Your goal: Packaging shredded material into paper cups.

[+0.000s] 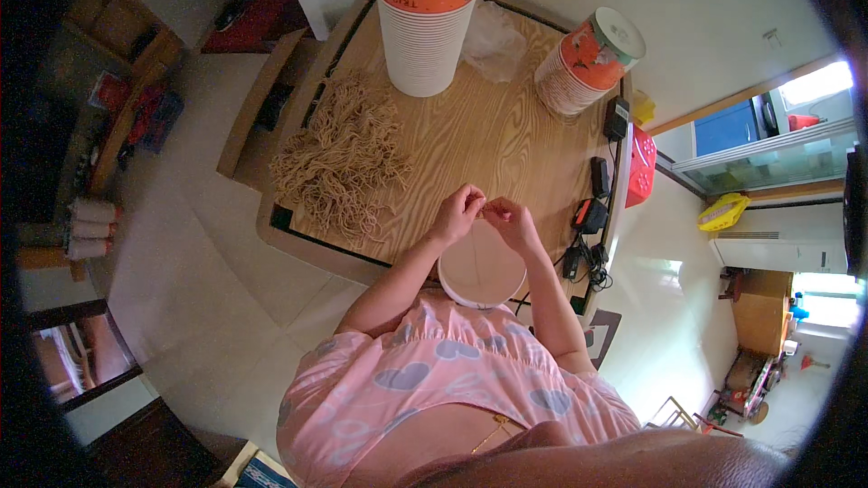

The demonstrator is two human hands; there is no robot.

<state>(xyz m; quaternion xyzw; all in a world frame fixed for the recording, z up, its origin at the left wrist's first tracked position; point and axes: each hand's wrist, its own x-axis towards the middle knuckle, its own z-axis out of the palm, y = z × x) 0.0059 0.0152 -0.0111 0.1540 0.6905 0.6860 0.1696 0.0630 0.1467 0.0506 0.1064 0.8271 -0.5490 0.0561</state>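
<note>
A white paper bucket (481, 273) stands close to my body at the near edge of the table, its open mouth facing up. At its far rim my left hand (458, 213) and my right hand (513, 223) come together, nearly touching. The fingers of both are pinched; whatever is between them is too small to make out. Left of my hands lies a tangled heap of tan twisted cords (348, 158), with several loose ends reaching toward the near edge.
A tall stack of nested buckets (418, 50) stands at the back. Another stack (588, 63) with orange print sits at the back right, and a crumpled clear plastic bag (495, 42) lies between them. Black adapters and cables (588, 258) line the right edge, beside a red basket (641, 165).
</note>
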